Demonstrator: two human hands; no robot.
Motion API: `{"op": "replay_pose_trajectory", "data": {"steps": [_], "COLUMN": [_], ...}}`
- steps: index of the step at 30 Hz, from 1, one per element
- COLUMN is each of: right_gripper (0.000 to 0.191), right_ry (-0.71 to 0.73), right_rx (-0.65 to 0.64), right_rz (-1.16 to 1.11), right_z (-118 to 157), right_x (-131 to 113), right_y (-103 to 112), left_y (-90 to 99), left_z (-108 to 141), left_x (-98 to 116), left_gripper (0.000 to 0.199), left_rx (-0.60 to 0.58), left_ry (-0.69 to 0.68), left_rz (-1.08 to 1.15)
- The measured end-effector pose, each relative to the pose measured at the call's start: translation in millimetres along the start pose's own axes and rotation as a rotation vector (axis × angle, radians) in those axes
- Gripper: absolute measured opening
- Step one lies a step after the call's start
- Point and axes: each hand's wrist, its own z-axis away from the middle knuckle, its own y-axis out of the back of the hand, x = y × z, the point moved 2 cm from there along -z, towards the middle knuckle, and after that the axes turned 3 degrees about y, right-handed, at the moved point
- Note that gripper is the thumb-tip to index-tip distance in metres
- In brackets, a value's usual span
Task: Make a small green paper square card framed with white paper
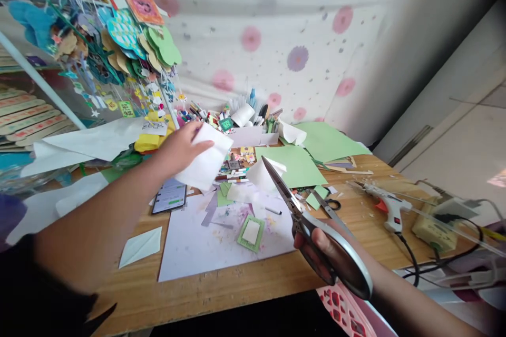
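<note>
My left hand (185, 147) pinches a white sheet of paper (207, 160) between thumb and fingers, above the back left of the desk. In my right hand (322, 247) is a pair of large scissors (298, 213), the blades together and pointing up and left. Below and between the hands lies a white paper mat (190, 253) with stains. On it rests a small green frame-shaped piece (240, 237) with a white centre. A loose white paper (264, 174) sits behind the scissor tips.
A phone (169, 197) and a folded paper (140, 246) lie at left. Green sheets (292, 166), pens and a white box (247, 137) stand behind. At right are a glue gun (389, 208) and a power strip (443, 221) with cables. Paper ornaments (126, 34) hang upper left.
</note>
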Motion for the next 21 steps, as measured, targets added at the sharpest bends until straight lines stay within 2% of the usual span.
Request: {"op": "replay_pose_trajectory", "data": {"steps": [2,3,5,6,7,8,11,14,19,21], "right_gripper": [0.065,0.066,0.066,0.066,0.066,0.066,0.066,0.066,0.051,0.043], "right_ry": [0.003,-0.003,-0.015,-0.015,-0.011,-0.003,0.03,0.081,0.213,0.198], "right_rx": [0.017,0.021,0.024,0.024,0.02,0.015,-0.006,0.004,0.327,0.362], "right_rz": [-0.025,-0.038,-0.064,-0.07,-0.071,-0.072,-0.101,-0.16,-0.196,-0.19], "right_z": [-1,-1,0,1,2,4,6,1,-23,-33], "right_x": [-1,-1,-3,-5,-7,-9,-11,-8,-11,-17], "right_y": [2,3,5,5,6,6,8,13,15,7], "left_y": [-19.3,-29.1,-48.0,-56.9,-64.9,-71.0,-82.6,-85.1,-83.0,-82.6], "left_z": [-20,-24,-18,-10,-1,8,27,40,66,75], "left_x": [17,26,41,46,49,50,43,34,36,41], "left_gripper": [0.082,0.089,0.079,0.068,0.057,0.05,0.03,0.027,0.031,0.032], "left_rx": [0.042,-0.014,-0.236,-0.381,-0.501,-0.542,-0.515,-0.5,-0.631,-0.686], "left_ry": [-0.129,-0.222,-0.323,-0.315,-0.274,-0.206,0.026,0.156,0.311,0.335], "left_rz": [0.013,0.059,0.224,0.301,0.372,0.456,0.676,0.801,0.959,0.964]}}
